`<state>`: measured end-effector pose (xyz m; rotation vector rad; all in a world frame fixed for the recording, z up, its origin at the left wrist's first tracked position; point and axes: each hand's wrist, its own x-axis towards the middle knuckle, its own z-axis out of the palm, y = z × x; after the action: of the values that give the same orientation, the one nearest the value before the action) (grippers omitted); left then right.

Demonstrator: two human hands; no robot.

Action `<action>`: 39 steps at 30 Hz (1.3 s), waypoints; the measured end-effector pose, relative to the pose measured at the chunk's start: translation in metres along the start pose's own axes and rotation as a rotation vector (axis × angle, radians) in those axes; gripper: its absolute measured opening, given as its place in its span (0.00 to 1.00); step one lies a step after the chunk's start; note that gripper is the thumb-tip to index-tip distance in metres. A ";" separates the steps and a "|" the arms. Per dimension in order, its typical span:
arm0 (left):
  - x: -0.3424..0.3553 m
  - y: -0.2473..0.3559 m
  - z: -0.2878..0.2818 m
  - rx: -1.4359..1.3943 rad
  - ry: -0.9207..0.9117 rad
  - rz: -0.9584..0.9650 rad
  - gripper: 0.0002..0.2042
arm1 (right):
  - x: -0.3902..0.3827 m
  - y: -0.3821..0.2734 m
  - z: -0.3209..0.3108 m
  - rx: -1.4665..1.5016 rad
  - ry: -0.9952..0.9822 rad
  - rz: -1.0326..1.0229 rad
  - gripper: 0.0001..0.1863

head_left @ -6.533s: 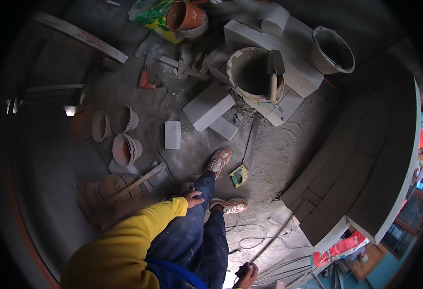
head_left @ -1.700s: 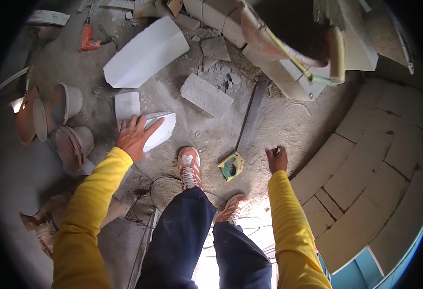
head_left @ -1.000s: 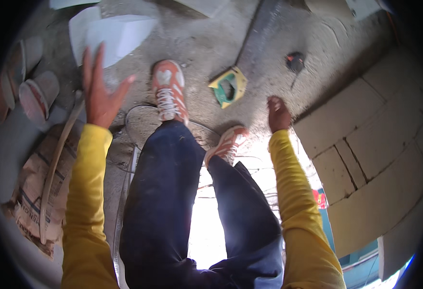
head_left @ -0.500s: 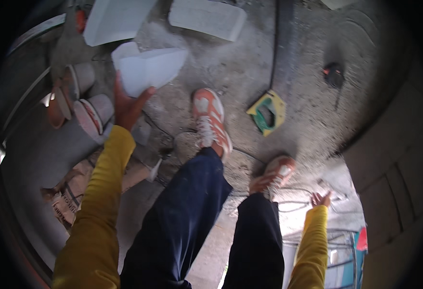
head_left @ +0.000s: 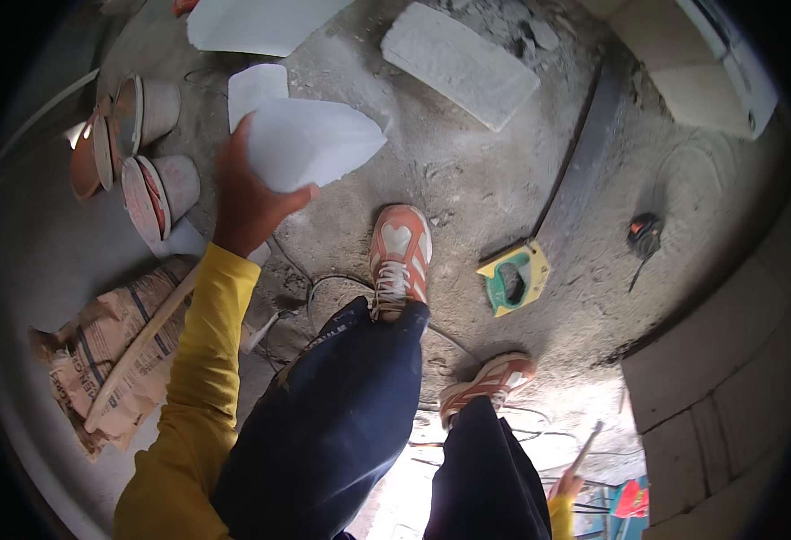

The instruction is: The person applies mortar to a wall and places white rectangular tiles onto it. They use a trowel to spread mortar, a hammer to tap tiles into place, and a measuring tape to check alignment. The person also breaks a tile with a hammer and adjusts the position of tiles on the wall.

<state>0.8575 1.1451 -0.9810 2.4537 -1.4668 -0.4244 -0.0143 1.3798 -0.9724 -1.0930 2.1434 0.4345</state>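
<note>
My left hand (head_left: 256, 193) grips the near edge of a pale, wedge-shaped block piece (head_left: 314, 144), with fingers and thumb round its sides. Another light slab (head_left: 256, 90) shows just behind that piece. Low on the right, my right hand (head_left: 565, 486) is closed on a thin pale stick-like thing (head_left: 587, 448) that points up and away; its kind is unclear. A handsaw (head_left: 514, 279) with a yellow and green handle lies on the floor between my feet and the right-hand wall, its long dark blade stretching away.
Stacked buckets (head_left: 157, 193) lie on their sides at left, near a brown paper sack (head_left: 116, 351) with a wooden handle (head_left: 139, 351) across it. A pale slab (head_left: 458, 63) lies ahead. A tape measure (head_left: 645, 236) sits right. Cables (head_left: 341, 279) cross the floor by my feet.
My left hand has shifted slightly right with the block piece. The right hand, earlier open with nothing in it, now holds the stick-like thing and sits lower. My view has also shifted.
</note>
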 end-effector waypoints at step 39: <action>0.000 -0.003 -0.007 -0.077 0.036 -0.152 0.54 | -0.072 -0.676 0.119 0.597 -0.159 -1.238 0.14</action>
<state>0.8623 1.1470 -0.9752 2.5070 -1.2317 -0.4555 0.6111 1.0894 -0.9987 -1.6387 0.9907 -0.6242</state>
